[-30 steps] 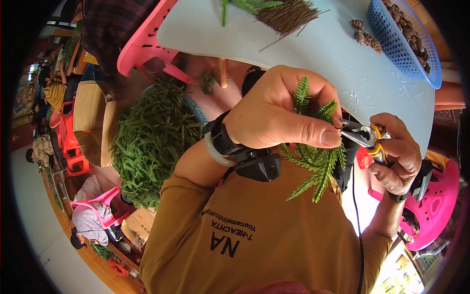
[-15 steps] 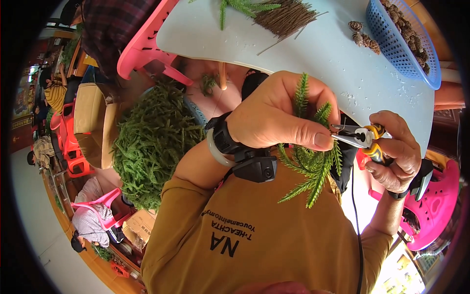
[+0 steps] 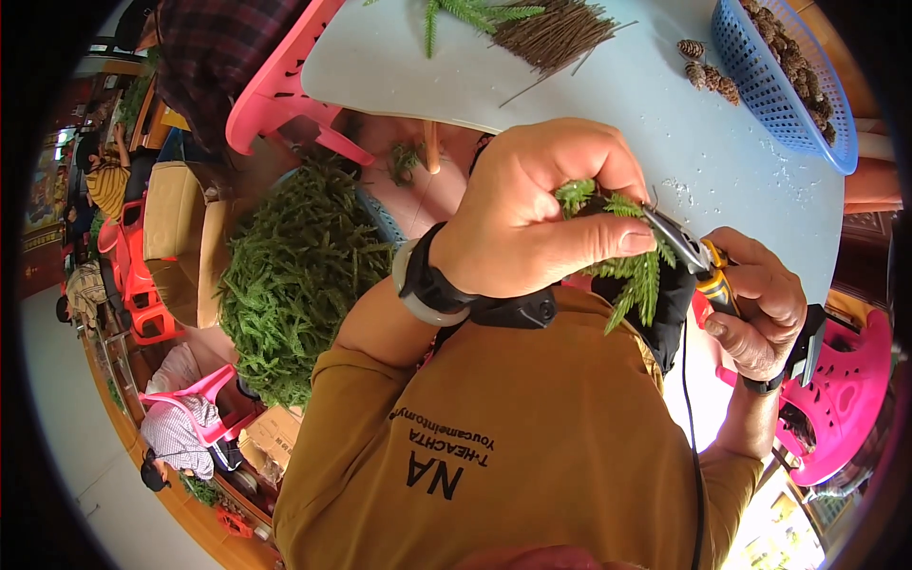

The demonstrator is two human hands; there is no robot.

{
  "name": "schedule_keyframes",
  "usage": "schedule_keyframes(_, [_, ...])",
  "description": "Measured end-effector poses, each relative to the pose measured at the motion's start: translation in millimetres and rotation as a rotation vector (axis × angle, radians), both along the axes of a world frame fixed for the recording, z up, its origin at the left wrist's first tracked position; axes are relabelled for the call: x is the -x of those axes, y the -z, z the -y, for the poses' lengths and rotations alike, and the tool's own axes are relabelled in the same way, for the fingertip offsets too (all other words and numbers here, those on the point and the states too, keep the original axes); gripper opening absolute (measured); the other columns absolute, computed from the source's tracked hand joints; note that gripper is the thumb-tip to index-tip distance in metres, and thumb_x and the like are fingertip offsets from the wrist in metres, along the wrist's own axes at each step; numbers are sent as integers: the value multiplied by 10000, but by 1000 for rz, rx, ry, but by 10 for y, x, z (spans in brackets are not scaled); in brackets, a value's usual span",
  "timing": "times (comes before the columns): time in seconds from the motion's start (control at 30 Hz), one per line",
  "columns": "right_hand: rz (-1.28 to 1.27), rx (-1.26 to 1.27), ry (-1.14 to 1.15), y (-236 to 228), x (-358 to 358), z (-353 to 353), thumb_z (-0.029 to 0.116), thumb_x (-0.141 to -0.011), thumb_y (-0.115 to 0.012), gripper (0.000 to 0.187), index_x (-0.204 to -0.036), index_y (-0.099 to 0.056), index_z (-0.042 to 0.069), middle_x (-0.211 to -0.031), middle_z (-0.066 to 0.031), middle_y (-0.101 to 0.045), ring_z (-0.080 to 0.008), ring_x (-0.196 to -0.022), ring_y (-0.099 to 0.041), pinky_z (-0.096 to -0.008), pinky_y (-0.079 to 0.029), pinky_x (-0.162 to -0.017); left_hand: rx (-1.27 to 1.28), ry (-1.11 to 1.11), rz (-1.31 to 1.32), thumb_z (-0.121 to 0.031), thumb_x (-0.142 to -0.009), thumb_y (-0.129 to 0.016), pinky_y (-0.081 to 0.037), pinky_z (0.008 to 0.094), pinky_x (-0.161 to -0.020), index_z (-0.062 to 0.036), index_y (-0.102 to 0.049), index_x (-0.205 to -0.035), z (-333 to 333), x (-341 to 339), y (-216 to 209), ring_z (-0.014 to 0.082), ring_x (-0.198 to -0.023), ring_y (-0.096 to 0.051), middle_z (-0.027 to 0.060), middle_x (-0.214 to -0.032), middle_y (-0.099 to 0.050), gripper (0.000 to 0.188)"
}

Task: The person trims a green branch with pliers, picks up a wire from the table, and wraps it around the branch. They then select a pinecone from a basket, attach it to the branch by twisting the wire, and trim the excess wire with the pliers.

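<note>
My left hand (image 3: 532, 214) pinches a green pine sprig (image 3: 638, 290) between thumb and bent fingers, over the near edge of the table. Some needled shoots hang below the thumb, and others show inside the curl of the fingers. My right hand (image 3: 765, 304) is wrapped round the yellow-and-black handles of a pair of pliers (image 3: 686, 249). The jaws reach up to the sprig's stem end beside my left thumb tip, with a thin stub sticking up there. Whether the jaws grip the stem I cannot tell.
On the pale table (image 3: 408, 66) lie a bundle of thin brown sticks (image 3: 551, 38), a green sprig (image 3: 470, 14) and a few pine cones (image 3: 708, 76). A blue basket (image 3: 788, 123) holds more cones. At left stand a heap of greenery (image 3: 294, 275), a cardboard box (image 3: 176, 218) and a pink chair (image 3: 275, 81).
My left hand has turned and risen slightly, swinging the sprig's hanging shoots up and to the right. The pliers have tilted, handles lower, with their tips still by the left thumb.
</note>
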State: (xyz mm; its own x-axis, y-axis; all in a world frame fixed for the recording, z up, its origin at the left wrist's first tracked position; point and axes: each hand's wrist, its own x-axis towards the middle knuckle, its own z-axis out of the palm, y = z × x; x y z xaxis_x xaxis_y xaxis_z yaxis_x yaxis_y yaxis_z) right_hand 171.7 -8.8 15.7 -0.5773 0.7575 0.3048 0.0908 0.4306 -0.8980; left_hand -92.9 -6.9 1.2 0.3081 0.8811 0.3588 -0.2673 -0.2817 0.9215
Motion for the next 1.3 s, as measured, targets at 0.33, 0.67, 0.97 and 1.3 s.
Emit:
schedule_keyframes(0.33, [-170, 429, 175, -178, 45, 299, 80, -659, -784, 321, -901, -636, -68, -1022, -228, -633, -246, -911, -609, -323, -454, -832, -482, -441, -341, 27, -715, -734, -435, 234, -564, 10, -577, -798, 2, -167, 10, 151, -624, -552, 90, -756, -589, 179])
schedule_keyframes(0.67, [-158, 400, 141, -104, -20, 240, 118, -637, -771, 335, -891, -639, -56, -1085, -259, -600, -268, -962, -600, -342, -425, -877, -98, -111, -94, 3, -723, -730, -425, 228, -567, 15, -582, -799, 19, -95, -28, 117, -636, -539, 87, -784, -598, 166])
schedule_keyframes(0.97, [-128, 293, -21, -41, -82, 88, 94, -599, -773, 319, -845, -642, -60, -1071, -281, -602, -276, -928, -622, -336, -444, -854, 293, 118, 122, -59, -718, -743, -405, 234, -592, 12, -587, -782, 121, -24, -124, 121, -677, -527, 107, -807, -598, 182])
schedule_keyframes(1.3, [-137, 275, -32, -41, -112, 140, 97, -602, -780, 322, -840, -638, -66, -1073, -286, -596, -298, -937, -620, -347, -457, -836, 318, 154, 214, -73, -740, -727, -402, 242, -578, 21, -585, -803, 172, -52, -127, 123, -670, -517, 114, -819, -584, 182])
